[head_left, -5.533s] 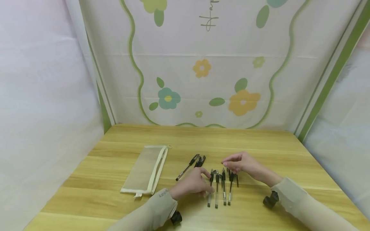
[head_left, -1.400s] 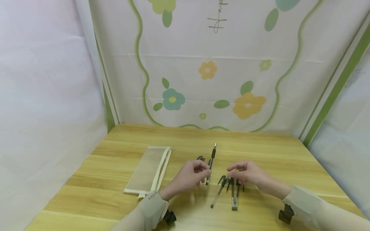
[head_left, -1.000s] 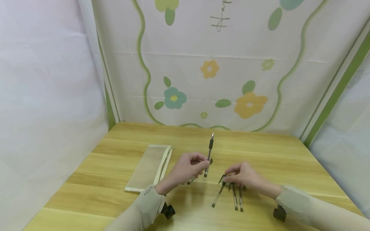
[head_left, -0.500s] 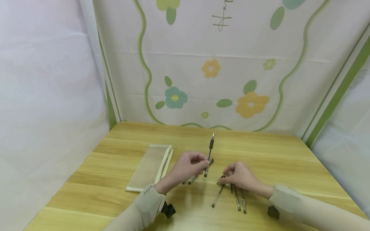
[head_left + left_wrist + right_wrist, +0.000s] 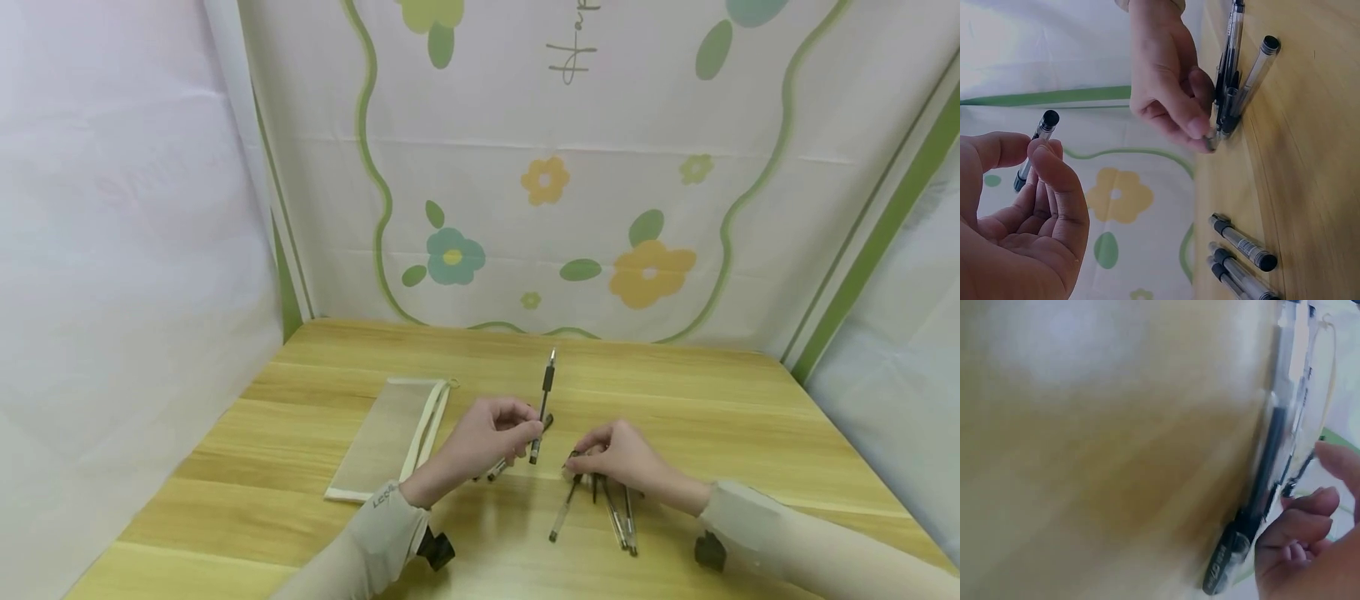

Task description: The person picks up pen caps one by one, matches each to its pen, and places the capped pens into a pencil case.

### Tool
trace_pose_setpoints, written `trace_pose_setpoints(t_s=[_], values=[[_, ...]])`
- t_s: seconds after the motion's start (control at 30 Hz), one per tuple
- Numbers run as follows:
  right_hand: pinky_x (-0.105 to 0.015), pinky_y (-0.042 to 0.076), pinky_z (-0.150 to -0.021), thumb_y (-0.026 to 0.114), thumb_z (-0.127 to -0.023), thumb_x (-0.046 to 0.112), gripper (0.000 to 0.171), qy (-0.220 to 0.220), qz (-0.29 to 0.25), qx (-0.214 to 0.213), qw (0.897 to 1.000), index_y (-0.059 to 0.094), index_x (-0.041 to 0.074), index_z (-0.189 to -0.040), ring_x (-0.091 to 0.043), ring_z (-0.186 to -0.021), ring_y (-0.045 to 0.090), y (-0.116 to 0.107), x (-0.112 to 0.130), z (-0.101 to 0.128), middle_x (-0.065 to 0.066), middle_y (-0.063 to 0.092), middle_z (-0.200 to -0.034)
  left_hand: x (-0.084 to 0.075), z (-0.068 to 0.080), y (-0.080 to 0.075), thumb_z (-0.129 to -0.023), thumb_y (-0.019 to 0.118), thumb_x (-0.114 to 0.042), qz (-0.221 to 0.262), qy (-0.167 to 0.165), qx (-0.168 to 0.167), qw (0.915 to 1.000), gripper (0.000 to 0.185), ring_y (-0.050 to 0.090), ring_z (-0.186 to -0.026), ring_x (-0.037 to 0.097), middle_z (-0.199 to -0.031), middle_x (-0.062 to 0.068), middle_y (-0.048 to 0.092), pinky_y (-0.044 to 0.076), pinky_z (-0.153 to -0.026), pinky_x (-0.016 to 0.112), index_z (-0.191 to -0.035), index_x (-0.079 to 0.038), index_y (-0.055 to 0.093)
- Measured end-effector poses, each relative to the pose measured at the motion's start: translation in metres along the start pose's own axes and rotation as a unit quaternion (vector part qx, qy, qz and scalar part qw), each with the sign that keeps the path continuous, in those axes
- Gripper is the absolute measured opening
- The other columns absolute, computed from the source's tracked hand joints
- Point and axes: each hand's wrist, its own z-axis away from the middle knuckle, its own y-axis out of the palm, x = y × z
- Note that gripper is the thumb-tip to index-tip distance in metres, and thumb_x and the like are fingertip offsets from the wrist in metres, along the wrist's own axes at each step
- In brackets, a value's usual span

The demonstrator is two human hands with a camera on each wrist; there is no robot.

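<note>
Left hand (image 5: 491,437) pinches an uncapped pen (image 5: 542,406) upright, tip up, above the table (image 5: 300,500). Right hand (image 5: 618,454), just right of that grip, fingers curled pinching at loose pens (image 5: 600,508) on the table; capped pens (image 5: 1241,256) beneath left grip, pouch (image 5: 386,437) further left.

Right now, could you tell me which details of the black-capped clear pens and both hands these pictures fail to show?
- Head view: right hand covers the tops of the pens on the wooden table; its grip stays unclear.
- Right wrist view: motion blur smears everything.
- Left wrist view: left hand hides most of its uncapped pen.
- Pen print: too small.
</note>
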Motion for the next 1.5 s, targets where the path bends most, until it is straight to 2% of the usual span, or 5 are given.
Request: trace_pose_setpoints(t_s=[0.37, 0.63, 0.87, 1.2, 1.5], values=[[-0.026, 0.049, -0.048, 0.068, -0.095, 0.028, 0.036, 0.037, -0.253, 0.034, 0.966, 0.068, -0.009, -0.099, -0.015, -0.05, 0.055, -0.036, 0.004, 0.003, -0.012, 0.063, -0.073, -0.004, 0.001, 0.0, -0.095, 0.068, -0.021, 0.016, -0.001, 0.004, 0.9999, 0.013, 0.054, -0.062, 0.032, -0.078, 0.025, 0.06, 0.048, -0.053, 0.027, -0.1, -0.009, 0.071], [-0.027, 0.054, -0.056, 0.063, -0.097, 0.019, 0.028, 0.021, -0.318, 0.059, 0.946, 0.065, -0.004, -0.114, -0.017, -0.063, 0.065, -0.044, 0.003, 0.009, -0.022, 0.069, -0.105, -0.004, 0.002, 0.001, -0.095, 0.067, -0.022, 0.01, -0.003, 0.007, 0.9999, 0.014, 0.054, -0.059, 0.023, -0.074, 0.017, 0.062, 0.048, -0.051, 0.026, -0.1, -0.01, 0.071], [-0.026, 0.054, -0.073, 0.056, -0.099, 0.006, 0.022, 0.012, -0.427, 0.1, 0.899, 0.06, 0.001, -0.12, -0.02, -0.09, 0.067, -0.04, -0.004, 0.01, -0.015, 0.067, -0.114, 0.0, 0.003, 0.003, -0.096, 0.067, -0.021, 0.017, -0.003, 0.014, 0.9998, 0.014, 0.056, -0.058, 0.018, -0.081, 0.029, 0.062, 0.051, -0.053, 0.028, -0.101, -0.009, 0.071], [-0.021, 0.052, -0.078, 0.04, -0.105, 0.005, 0.022, 0.004, -0.54, 0.143, 0.829, 0.061, 0.004, -0.113, -0.015, -0.092, 0.064, -0.037, -0.011, 0.001, -0.006, 0.066, -0.104, 0.003, 0.002, 0.005, -0.096, 0.067, -0.021, 0.021, -0.013, 0.023, 0.9994, 0.014, 0.056, -0.058, 0.017, -0.079, 0.019, 0.065, 0.05, -0.053, 0.025, -0.101, -0.008, 0.07], [-0.018, 0.05, -0.067, 0.043, -0.105, 0.01, 0.022, 0.012, -0.482, 0.138, 0.865, 0.064, 0.01, -0.098, -0.009, -0.077, 0.06, -0.035, -0.012, -0.006, 0.001, 0.064, -0.089, 0.004, 0.0, 0.0, -0.096, 0.067, -0.022, 0.0, -0.012, 0.014, 0.9998, 0.014, 0.056, -0.06, 0.019, -0.078, 0.018, 0.064, 0.054, -0.058, 0.036, -0.101, -0.01, 0.071]])
